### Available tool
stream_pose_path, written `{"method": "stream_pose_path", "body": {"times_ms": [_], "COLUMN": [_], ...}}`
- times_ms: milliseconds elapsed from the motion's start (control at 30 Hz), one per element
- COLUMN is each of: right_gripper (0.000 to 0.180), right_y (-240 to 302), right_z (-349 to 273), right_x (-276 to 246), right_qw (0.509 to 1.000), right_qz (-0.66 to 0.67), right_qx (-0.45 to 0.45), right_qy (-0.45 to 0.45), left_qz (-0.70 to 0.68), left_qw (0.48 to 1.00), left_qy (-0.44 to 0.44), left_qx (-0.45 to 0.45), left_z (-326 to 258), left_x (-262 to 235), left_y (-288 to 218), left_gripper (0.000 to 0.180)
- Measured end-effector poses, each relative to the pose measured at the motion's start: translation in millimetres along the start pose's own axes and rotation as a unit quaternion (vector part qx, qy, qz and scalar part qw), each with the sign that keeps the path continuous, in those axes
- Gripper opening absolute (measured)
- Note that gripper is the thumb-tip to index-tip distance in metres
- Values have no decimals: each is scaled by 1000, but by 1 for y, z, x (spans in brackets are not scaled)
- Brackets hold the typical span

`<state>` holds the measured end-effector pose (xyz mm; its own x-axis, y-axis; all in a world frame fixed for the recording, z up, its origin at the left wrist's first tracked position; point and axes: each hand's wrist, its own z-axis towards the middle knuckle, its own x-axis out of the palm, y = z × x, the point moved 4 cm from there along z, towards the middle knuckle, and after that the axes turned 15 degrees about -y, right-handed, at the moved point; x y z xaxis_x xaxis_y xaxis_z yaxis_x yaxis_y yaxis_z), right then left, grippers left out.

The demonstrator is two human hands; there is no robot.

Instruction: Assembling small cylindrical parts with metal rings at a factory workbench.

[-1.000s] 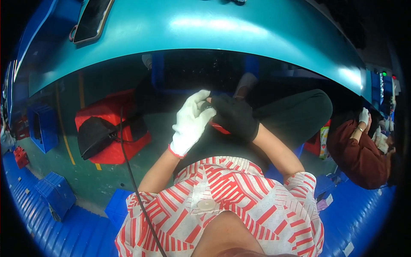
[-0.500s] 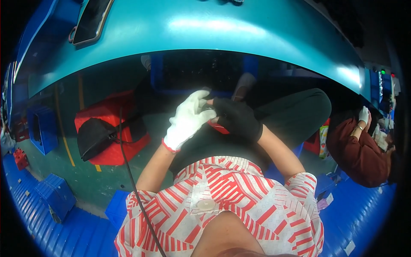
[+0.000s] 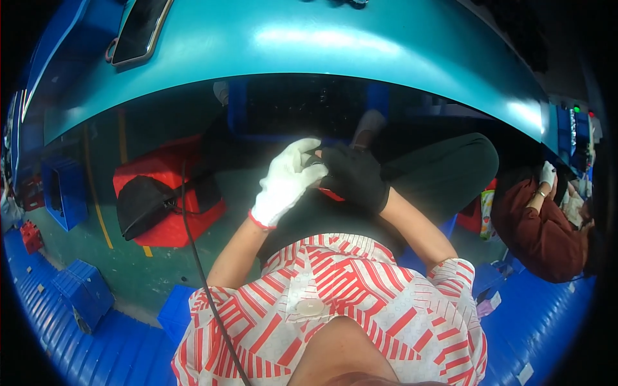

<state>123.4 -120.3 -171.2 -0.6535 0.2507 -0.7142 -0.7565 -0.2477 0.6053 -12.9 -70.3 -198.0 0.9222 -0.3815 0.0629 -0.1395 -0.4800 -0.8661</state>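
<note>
My left hand [image 3: 288, 183], in a white glove with a red cuff, is bent inward with its fingers curled. Against its fingertips is my right hand [image 3: 353, 175], in a black glove that leaves the fingertips bare. Both are closed around a small dark piece between them, mostly hidden by the fingers and too small to name. A bit of red [image 3: 332, 194] shows just under the right hand. The hands are held above my lap, on the near side of the teal table [image 3: 309, 55].
A phone [image 3: 143, 32] lies on the table at the far left. Under the table stands a blue bin [image 3: 237, 119] with dark contents. Left on the floor is a red crate [image 3: 187, 225] with a black bag [image 3: 143, 209]. A cable crosses my left side. A co-worker [image 3: 541, 225] sits at right.
My hands have stayed together, with the left shifted slightly to the right and the right wrist slightly left. The co-worker's hands have moved a little.
</note>
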Motion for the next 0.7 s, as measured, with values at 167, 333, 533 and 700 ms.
{"method": "stream_pose_path", "body": {"times_ms": [167, 333, 533, 700], "right_gripper": [41, 43, 40, 43], "right_y": [-8, -10, -2, -3], "right_z": [-4, -2, 5, -2], "right_x": [2, -4, -3, 0], "right_qw": [990, 990, 999, 1000], "right_qz": [92, 82, 38, 24], "right_qx": [76, 109, -2, -12], "right_qy": [70, 27, -14, -16], "left_qz": [82, -89, -27, -16], "left_qw": [995, 996, 997, 999], "left_qy": [55, -11, -45, -23], "left_qx": [-5, -20, 49, 15], "left_z": [1, -6, -12, -9], "left_x": [-6, 4, 6, 2], "left_y": [-3, -5, -6, -4], "left_gripper": [55, 57, 52, 54]}}
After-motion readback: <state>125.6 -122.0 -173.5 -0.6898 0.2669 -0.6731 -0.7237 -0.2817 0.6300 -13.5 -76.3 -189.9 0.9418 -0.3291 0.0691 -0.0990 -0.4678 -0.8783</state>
